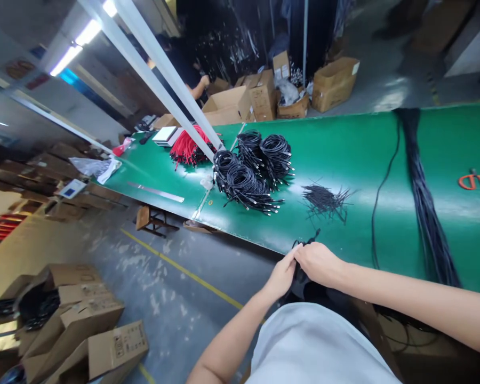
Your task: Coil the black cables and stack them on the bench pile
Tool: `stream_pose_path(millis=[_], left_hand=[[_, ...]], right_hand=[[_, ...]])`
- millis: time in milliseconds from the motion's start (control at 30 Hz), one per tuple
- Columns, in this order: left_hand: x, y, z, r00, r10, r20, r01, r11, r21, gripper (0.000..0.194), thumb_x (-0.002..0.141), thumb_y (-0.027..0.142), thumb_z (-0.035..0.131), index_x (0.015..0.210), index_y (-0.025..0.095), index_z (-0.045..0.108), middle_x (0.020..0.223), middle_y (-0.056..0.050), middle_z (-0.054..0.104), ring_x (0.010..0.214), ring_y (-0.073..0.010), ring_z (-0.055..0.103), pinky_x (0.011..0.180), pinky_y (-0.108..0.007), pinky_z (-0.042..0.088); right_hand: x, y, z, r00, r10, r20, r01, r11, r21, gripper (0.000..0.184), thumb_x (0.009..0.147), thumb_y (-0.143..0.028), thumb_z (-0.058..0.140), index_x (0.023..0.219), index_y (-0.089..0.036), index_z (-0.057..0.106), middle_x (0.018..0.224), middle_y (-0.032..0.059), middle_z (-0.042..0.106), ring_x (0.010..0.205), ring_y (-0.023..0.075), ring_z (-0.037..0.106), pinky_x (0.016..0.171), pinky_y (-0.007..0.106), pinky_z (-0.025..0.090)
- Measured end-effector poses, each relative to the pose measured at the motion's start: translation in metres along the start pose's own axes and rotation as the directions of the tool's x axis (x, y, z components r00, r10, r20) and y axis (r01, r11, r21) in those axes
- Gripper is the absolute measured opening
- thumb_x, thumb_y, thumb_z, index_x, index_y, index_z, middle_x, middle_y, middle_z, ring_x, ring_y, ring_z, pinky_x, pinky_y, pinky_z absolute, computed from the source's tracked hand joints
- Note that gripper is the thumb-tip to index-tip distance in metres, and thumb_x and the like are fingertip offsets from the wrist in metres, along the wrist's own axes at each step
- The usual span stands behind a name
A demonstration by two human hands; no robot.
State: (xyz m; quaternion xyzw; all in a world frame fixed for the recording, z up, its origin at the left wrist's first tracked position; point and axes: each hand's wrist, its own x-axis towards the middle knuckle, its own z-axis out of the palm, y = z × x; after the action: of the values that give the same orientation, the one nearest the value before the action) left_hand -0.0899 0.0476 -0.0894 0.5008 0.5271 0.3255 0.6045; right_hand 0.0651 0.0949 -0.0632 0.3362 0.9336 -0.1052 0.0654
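My left hand (285, 273) and my right hand (318, 263) meet at the near edge of the green table, fingers closed round a black cable (312, 235). Part of it sticks up past my fingers; the rest is mostly hidden behind my hands. Just beyond lies a loose pile of short thin black ties (325, 199). Several coiled bundles of black cables (246, 181) with metal plug ends sit further left. On the right, a long hank of straight black cables (424, 202) stretches across the table.
Orange-handled scissors (477, 182) lie at the far right. Red cables (190, 146) and a metal ruler (157, 192) are on the left part of the green table (344, 144). White posts (172, 80) rise from it. Cardboard boxes (118, 346) stand on the floor; a person's hand (204, 81) shows behind.
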Motion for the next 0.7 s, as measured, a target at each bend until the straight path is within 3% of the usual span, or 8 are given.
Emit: stream_pose_path(millis=[100, 233, 300, 400, 500, 567, 633, 700], left_hand=[[0.025, 0.005, -0.011, 0.953, 0.031, 0.303, -0.139, 0.929, 0.343, 0.028, 0.088, 0.025, 0.056, 0.113, 0.023, 0.069, 0.113, -0.009, 0.067, 0.117, -0.0278, 0.055, 0.107, -0.043, 0.038], [0.057, 0.000, -0.002, 0.946, 0.081, 0.315, -0.284, 0.674, 0.681, 0.022, 0.074, 0.029, 0.077, 0.093, 0.021, 0.068, 0.125, -0.012, 0.058, 0.122, -0.0325, 0.044, 0.108, -0.049, 0.031], [0.064, -0.009, 0.018, 0.968, 0.067, 0.240, -0.217, 0.704, 0.676, 0.018, 0.077, 0.029, 0.073, 0.084, 0.019, 0.061, 0.116, -0.012, 0.059, 0.115, -0.0301, 0.047, 0.105, -0.048, 0.034], [0.057, -0.021, 0.051, 0.999, -0.046, -0.018, 0.050, 0.918, 0.393, 0.015, 0.082, 0.024, 0.064, 0.092, 0.019, 0.055, 0.099, -0.008, 0.059, 0.095, -0.0226, 0.055, 0.090, -0.040, 0.044], [0.036, -0.016, 0.060, 0.998, -0.065, 0.014, 0.063, 0.992, 0.111, 0.024, 0.084, 0.021, 0.060, 0.108, 0.020, 0.057, 0.106, -0.009, 0.063, 0.095, -0.0222, 0.061, 0.088, -0.038, 0.048], [0.029, -0.004, 0.050, 0.998, 0.065, 0.002, -0.064, 0.973, 0.223, 0.027, 0.085, 0.024, 0.059, 0.112, 0.022, 0.061, 0.118, -0.012, 0.064, 0.111, -0.0266, 0.059, 0.101, -0.042, 0.044], [0.036, 0.009, 0.038, 0.983, 0.181, -0.027, -0.152, 0.889, 0.432, 0.032, 0.081, 0.026, 0.066, 0.112, 0.022, 0.065, 0.126, -0.014, 0.063, 0.127, -0.0320, 0.051, 0.113, -0.047, 0.032], [0.051, 0.015, 0.034, 0.992, 0.127, 0.017, -0.117, 0.840, 0.530, 0.022, 0.077, 0.023, 0.067, 0.099, 0.021, 0.069, 0.117, -0.016, 0.067, 0.125, -0.0360, 0.052, 0.114, -0.052, 0.029]], right_hand=[[-0.012, 0.010, 0.007, 0.999, -0.002, 0.051, 0.003, 1.000, -0.008, 0.019, 0.082, -0.003, 0.050, 0.087, -0.010, 0.067, 0.080, 0.0113, 0.067, 0.070, 0.0190, 0.062, 0.058, 0.031, 0.021], [-0.019, 0.018, 0.023, 0.997, -0.042, 0.058, 0.045, 0.998, -0.047, 0.015, 0.080, -0.003, 0.053, 0.083, -0.011, 0.065, 0.078, 0.0108, 0.066, 0.072, 0.0198, 0.061, 0.058, 0.033, 0.020], [-0.017, 0.027, 0.030, 0.999, -0.029, 0.031, 0.032, 0.996, -0.080, 0.012, 0.079, -0.004, 0.054, 0.082, -0.011, 0.064, 0.077, 0.0111, 0.065, 0.072, 0.0204, 0.061, 0.059, 0.033, 0.020], [-0.011, 0.046, 0.034, 0.999, 0.033, -0.018, -0.035, 0.994, -0.105, 0.007, 0.079, -0.006, 0.056, 0.080, -0.011, 0.061, 0.074, 0.0106, 0.062, 0.071, 0.0201, 0.059, 0.059, 0.033, 0.020], [-0.012, 0.060, 0.033, 0.997, 0.052, -0.061, -0.059, 0.990, -0.126, 0.006, 0.080, -0.008, 0.057, 0.077, -0.013, 0.058, 0.072, 0.0099, 0.059, 0.070, 0.0194, 0.056, 0.060, 0.033, 0.022], [-0.017, 0.061, 0.031, 0.995, -0.003, -0.097, -0.012, 0.988, -0.153, 0.006, 0.081, -0.008, 0.055, 0.078, -0.013, 0.058, 0.072, 0.0098, 0.058, 0.070, 0.0193, 0.055, 0.061, 0.033, 0.023], [-0.022, 0.057, 0.027, 0.986, -0.082, -0.147, 0.054, 0.982, -0.182, 0.010, 0.081, -0.007, 0.052, 0.081, -0.012, 0.060, 0.074, 0.0104, 0.058, 0.070, 0.0197, 0.053, 0.061, 0.034, 0.024], [-0.025, 0.055, 0.023, 0.979, -0.133, -0.156, 0.102, 0.977, -0.189, 0.015, 0.083, -0.006, 0.048, 0.084, -0.012, 0.061, 0.076, 0.0110, 0.058, 0.070, 0.0203, 0.052, 0.062, 0.035, 0.025]])
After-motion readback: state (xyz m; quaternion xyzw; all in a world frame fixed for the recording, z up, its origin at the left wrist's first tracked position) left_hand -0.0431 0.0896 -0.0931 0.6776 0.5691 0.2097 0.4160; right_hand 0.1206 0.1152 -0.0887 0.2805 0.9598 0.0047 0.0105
